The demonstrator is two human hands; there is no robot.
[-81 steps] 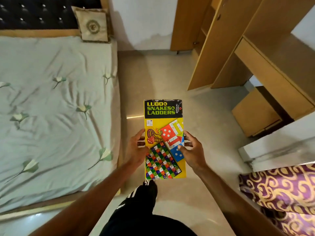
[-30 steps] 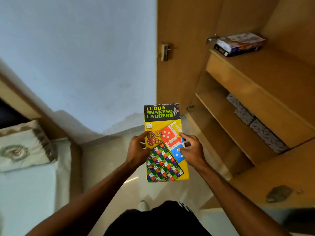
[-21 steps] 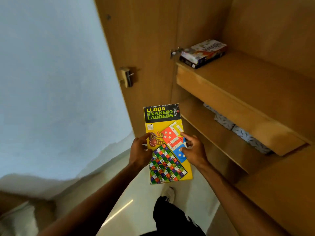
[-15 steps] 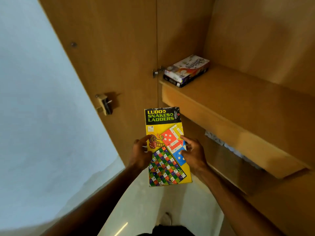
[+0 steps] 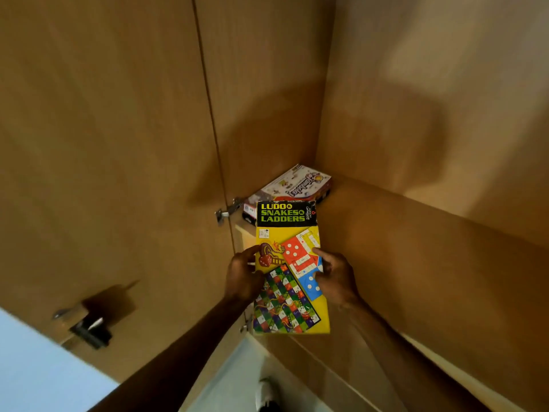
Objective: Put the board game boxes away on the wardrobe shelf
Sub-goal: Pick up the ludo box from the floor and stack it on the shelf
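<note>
I hold a flat yellow Ludo and Snakes & Ladders box (image 5: 286,233) in both hands, face up, its black title end pointing away from me. My left hand (image 5: 242,276) grips its left edge and my right hand (image 5: 334,278) grips its right edge. The box hovers over the front left part of the wooden wardrobe shelf (image 5: 416,263). A second, white board game box (image 5: 292,185) lies on the shelf in the back left corner, partly hidden behind the far end of the yellow box.
The open wardrobe door (image 5: 104,144) stands to the left, with a hinge (image 5: 227,211) by the shelf and a latch (image 5: 89,325) lower down. Wardrobe walls close in behind and to the right. Pale floor and my shoe (image 5: 266,394) show below.
The view has swung from the bed and floor up into the wardrobe. The yellow box, held the same way, has risen to shelf height and now overlaps the white box.
</note>
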